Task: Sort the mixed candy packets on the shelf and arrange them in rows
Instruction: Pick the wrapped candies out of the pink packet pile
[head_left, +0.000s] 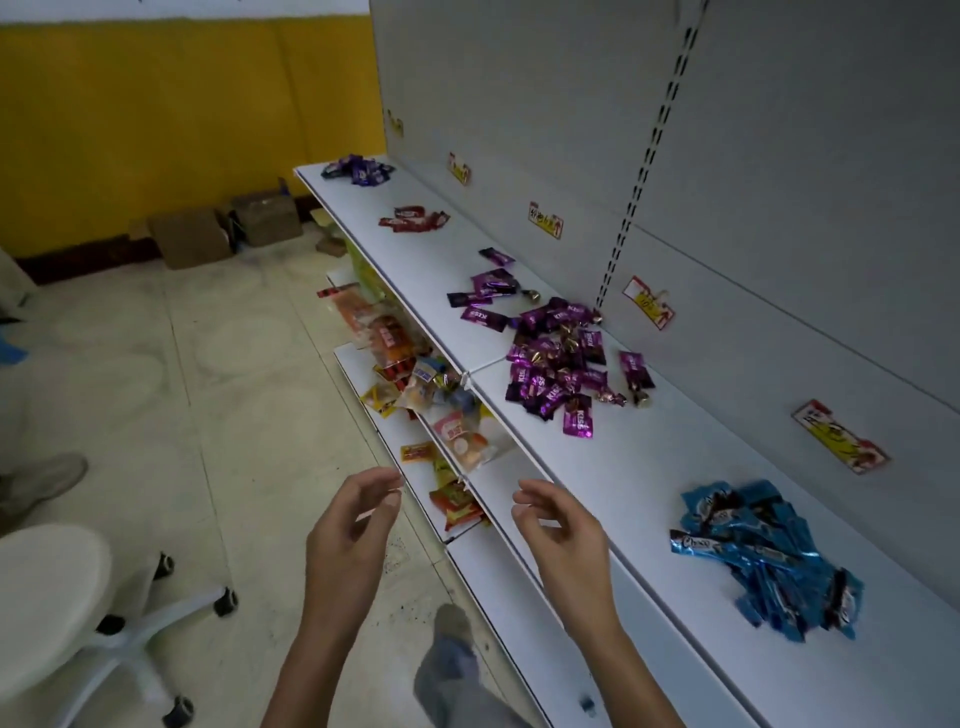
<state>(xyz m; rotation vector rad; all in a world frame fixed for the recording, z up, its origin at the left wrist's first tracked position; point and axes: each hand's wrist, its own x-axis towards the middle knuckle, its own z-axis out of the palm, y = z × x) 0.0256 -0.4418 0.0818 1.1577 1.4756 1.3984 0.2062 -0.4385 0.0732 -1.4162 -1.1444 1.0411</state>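
Note:
On the white top shelf (644, 467) lie separate heaps of candy: blue packets (769, 561) at the near right, a loose pile of purple packets (556, 364) in the middle, a few red packets (413, 218) farther back, and dark purple-blue packets (358, 169) at the far end. My left hand (353, 535) and my right hand (563, 540) hover in front of the shelf edge, fingers loosely curled, holding nothing. Both are short of the purple pile.
Lower shelves hold mixed snack bags (415, 395) in orange, yellow and red. Yellow price tags (545, 221) hang on the grey back panel. A white swivel stool (57, 603) stands at the left, cardboard boxes (192, 236) sit by the yellow wall, and someone's shoe (47, 478) shows at the left.

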